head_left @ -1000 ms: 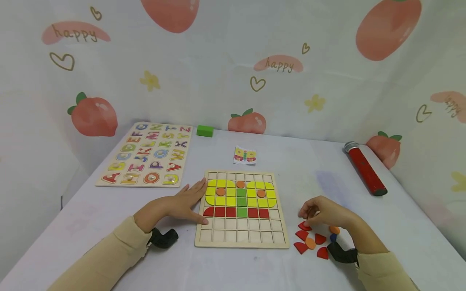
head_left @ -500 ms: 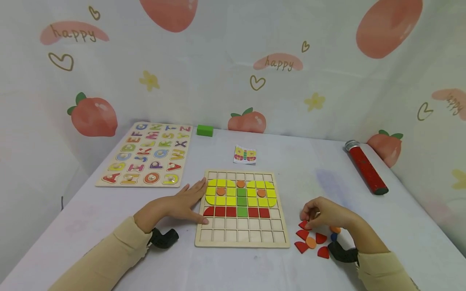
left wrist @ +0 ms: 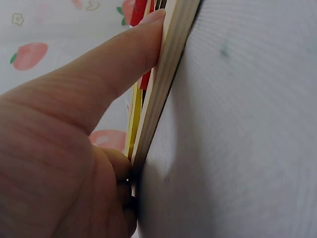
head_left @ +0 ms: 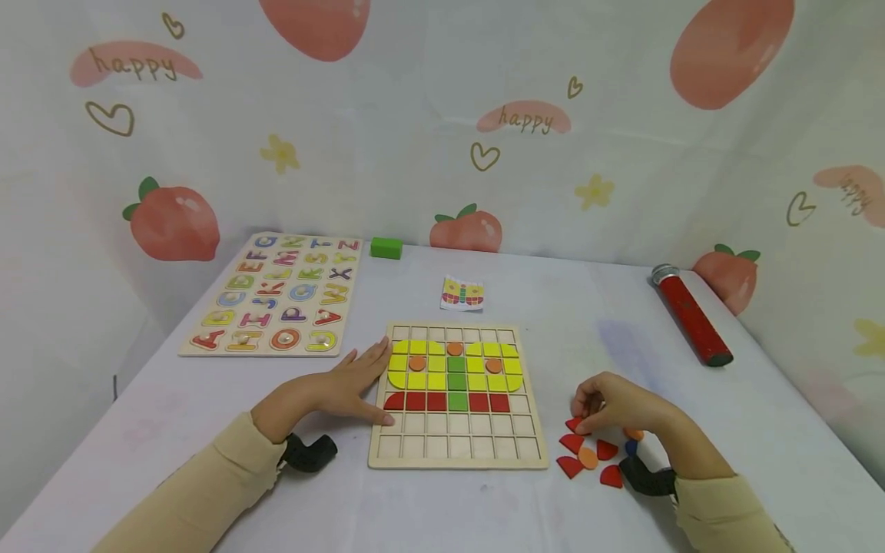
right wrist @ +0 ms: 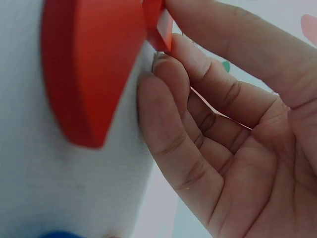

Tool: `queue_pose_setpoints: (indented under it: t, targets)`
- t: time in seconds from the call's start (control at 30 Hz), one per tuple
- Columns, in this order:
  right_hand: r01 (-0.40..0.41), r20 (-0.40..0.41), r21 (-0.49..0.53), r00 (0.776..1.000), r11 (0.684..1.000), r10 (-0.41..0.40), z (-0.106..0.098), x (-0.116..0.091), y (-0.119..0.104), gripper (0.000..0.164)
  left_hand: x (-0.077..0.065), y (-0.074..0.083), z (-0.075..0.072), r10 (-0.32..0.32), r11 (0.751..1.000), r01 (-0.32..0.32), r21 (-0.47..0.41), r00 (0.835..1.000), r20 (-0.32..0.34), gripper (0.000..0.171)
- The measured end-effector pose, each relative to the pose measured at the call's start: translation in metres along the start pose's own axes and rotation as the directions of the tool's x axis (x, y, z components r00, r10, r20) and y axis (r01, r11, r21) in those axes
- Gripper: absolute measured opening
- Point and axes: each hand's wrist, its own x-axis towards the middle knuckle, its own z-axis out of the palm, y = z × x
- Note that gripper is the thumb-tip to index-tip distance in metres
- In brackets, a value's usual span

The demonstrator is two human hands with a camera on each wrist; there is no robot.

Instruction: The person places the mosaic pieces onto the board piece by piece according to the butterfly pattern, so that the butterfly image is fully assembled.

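A square wooden grid board [head_left: 458, 464] lies in the middle of the table, bearing yellow, red, green and orange pieces in a butterfly-like pattern. Along its left edge rests my left hand [head_left: 346, 392], fingers extended; in the left wrist view the thumb [left wrist: 119, 64] lies against the board's side. To the right of the board, my right hand [head_left: 618, 403] pinches a red quarter-circle piece [right wrist: 159, 27] between thumb and index finger, low at the tabletop. Its other fingers are curled. Beside it lie more red quarter-circle pieces [head_left: 570, 466], orange discs [head_left: 588, 458] and a partly covered blue piece [head_left: 631, 448].
A small printed picture card [head_left: 462, 294] lies behind the board. At the back left is an alphabet peg puzzle [head_left: 276, 296], with a green block [head_left: 386, 247] next to it. A red microphone [head_left: 694, 319] lies at the right. A patterned cloth hangs behind.
My right hand and the red piece at its fingertips have shifted very slightly. The left hand stays on the board. The head view has drifted a little.
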Motion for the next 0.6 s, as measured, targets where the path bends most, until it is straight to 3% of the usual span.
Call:
queue_pose_setpoints:
  t: [0.4, 0.6]
  targets:
    - [-0.026, -0.042, -0.062, 0.999, 0.998, 0.023, 0.0003, -0.0036, -0.0048, 0.024, 0.0034, -0.0050, 0.0025, -0.001, 1.000, 0.001, 0.016, 1.000, -0.010, 0.117]
    - [-0.010, -0.025, -0.041, 1.000, 0.999, 0.009, -0.0001, -0.0024, -0.0024, 0.024, 0.0030, -0.0046, 0.0021, 0.000, 1.000, 0.000, 0.014, 1.000, -0.003, 0.117]
